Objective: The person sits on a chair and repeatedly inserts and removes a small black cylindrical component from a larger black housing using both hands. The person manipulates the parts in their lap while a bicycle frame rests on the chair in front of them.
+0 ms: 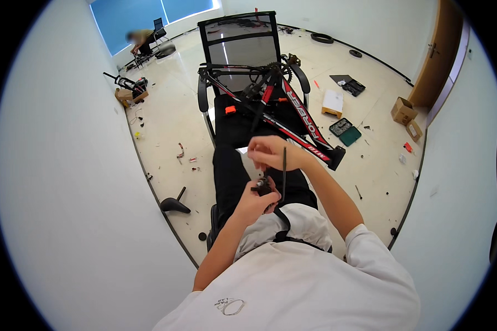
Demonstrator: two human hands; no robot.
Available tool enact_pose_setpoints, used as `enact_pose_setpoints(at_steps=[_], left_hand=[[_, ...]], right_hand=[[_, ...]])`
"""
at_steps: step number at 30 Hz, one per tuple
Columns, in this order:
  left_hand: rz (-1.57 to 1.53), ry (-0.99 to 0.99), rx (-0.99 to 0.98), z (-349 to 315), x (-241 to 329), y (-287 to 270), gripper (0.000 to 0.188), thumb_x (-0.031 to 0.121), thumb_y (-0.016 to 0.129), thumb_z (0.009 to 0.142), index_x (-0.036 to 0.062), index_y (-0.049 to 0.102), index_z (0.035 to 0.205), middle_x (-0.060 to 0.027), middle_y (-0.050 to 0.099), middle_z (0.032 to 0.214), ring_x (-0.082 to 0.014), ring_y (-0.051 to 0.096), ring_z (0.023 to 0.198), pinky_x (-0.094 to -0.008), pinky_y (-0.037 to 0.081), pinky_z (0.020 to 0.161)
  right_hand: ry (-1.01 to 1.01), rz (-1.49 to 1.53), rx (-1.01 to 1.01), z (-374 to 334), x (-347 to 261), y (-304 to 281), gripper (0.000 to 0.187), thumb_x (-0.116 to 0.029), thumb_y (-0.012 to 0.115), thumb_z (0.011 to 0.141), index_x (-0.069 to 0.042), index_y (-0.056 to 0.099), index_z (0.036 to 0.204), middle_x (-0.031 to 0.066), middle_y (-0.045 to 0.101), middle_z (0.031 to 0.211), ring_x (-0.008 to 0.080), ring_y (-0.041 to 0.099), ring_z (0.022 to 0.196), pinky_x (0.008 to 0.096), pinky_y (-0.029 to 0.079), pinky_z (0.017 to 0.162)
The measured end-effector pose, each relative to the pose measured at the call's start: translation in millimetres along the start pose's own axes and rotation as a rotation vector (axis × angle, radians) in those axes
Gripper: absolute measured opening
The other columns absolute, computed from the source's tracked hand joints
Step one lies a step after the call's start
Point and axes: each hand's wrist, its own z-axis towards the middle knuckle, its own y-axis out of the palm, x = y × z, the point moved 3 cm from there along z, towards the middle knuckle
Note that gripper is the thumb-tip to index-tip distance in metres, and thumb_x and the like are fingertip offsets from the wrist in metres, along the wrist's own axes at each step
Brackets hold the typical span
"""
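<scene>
My left hand (250, 205) is closed around a small dark metal bike part (264, 186) with a silvery piece on it, held above my lap. A long thin dark bar (285, 175) stands up beside that hand; whether it joins the part I cannot tell. Just beyond, my right hand (271, 152) has its fingers curled together over the part, and whatever they pinch is hidden. A pale flat piece (250, 163) shows below its fingertips. In front of me a black and red bicycle frame (299, 113), crankset attached, lies across a black office chair (237, 41).
An orange item (230, 110) rests on the chair seat. Around the floor are a saddle (175, 205), a green tool case (346, 131), a black tool case (352, 86), cardboard boxes (404, 111), a fork in a box (130, 91) and a tyre (321, 38). Another person (143, 41) crouches far left.
</scene>
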Motion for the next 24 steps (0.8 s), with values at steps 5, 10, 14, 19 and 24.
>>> enact_pose_setpoints(at_steps=[5,10,14,19,24], left_hand=[[-0.079,-0.119,0.049,16,-41,-16,0.013,0.002,0.063,0.079,0.0072,0.051,0.081,-0.0043,0.052,0.062,-0.0118,0.042,0.044,-0.0268,0.029,0.041],[-0.226,0.083,0.368,16,-6,-57,0.007,0.008,0.057,0.088,0.0093,0.053,0.082,-0.0055,0.056,0.071,-0.012,0.049,0.048,-0.0263,0.037,0.042],[-0.234,0.141,0.206,-10,45,-37,0.014,-0.001,0.062,0.078,0.0076,0.051,0.076,-0.0028,0.052,0.06,-0.0109,0.047,0.046,-0.0255,0.035,0.04],[-0.051,0.02,-0.039,-12,11,7,0.015,-0.002,0.063,0.076,0.0062,0.051,0.08,-0.0049,0.052,0.064,-0.0126,0.045,0.044,-0.0256,0.031,0.041],[-0.036,-0.154,-0.168,-3,-27,21,0.014,-0.002,0.062,0.077,0.0047,0.052,0.086,-0.0047,0.053,0.07,-0.0124,0.05,0.054,-0.0255,0.033,0.045]], right_hand=[[-0.142,-0.242,0.11,-15,-37,37,0.044,-0.036,0.068,0.085,-0.001,0.054,0.108,0.0185,0.062,0.106,0.0256,0.06,0.1,0.0334,0.048,0.083],[-0.298,-0.724,0.288,-52,-14,82,0.091,-0.032,0.079,0.064,-0.008,0.035,0.14,0.0174,0.031,0.145,0.0348,0.032,0.134,0.0497,0.026,0.105],[-0.199,-0.689,0.496,-41,38,38,0.085,-0.022,0.077,0.066,-0.005,0.035,0.139,0.0206,0.042,0.136,0.0371,0.041,0.127,0.046,0.036,0.101],[-0.183,-0.318,0.593,-5,24,-17,0.047,-0.02,0.066,0.083,-0.002,0.049,0.124,0.0151,0.059,0.117,0.0264,0.058,0.108,0.0371,0.046,0.09],[-0.182,-0.126,0.315,-24,-29,1,0.046,-0.02,0.066,0.084,-0.004,0.049,0.123,0.0107,0.063,0.113,0.0204,0.06,0.105,0.0334,0.047,0.087]])
